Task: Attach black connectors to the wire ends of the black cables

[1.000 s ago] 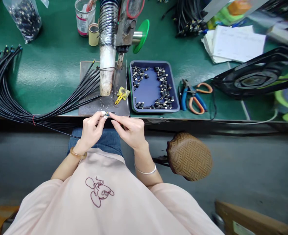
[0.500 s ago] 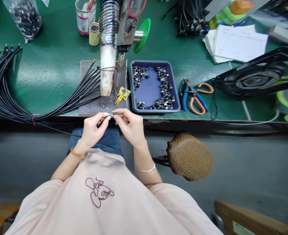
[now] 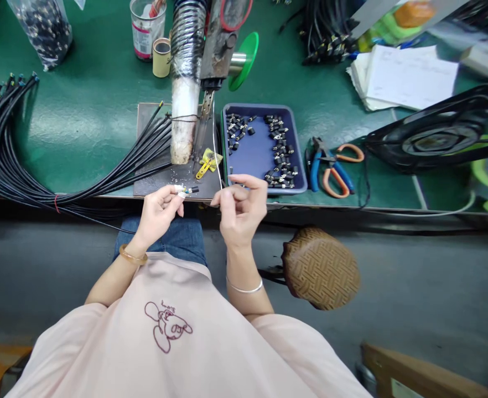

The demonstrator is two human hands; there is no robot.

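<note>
Pinched in my left hand [image 3: 161, 214] is a cable end with thin coloured wires and a small black connector [image 3: 193, 189] at its tip. My right hand [image 3: 244, 207] is apart from it, at the near left corner of the blue tray [image 3: 300, 166], with the thin pale solder wire [image 3: 216, 138] between its closed fingertips. That wire runs up beside the soldering iron [image 3: 204, 119]. Many small black connectors [image 3: 283, 149] lie in the tray. A bundle of black cables [image 3: 115, 171] reaches over the dark work plate [image 3: 144, 190], where a yellow piece [image 3: 206, 166] lies.
A foil-wrapped duct [image 3: 183, 110] hangs over the plate, with a green spool [image 3: 244, 61] behind. Cutters [image 3: 316, 160] and orange-handled pliers [image 3: 336, 185] lie right of the tray, near a black fan [image 3: 435, 135]. A stool [image 3: 321, 268] stands below the table edge.
My right hand has left the connector and moved right, and now holds the solder wire. My left hand has stayed nearly in place, and the black connector now shows fully.
</note>
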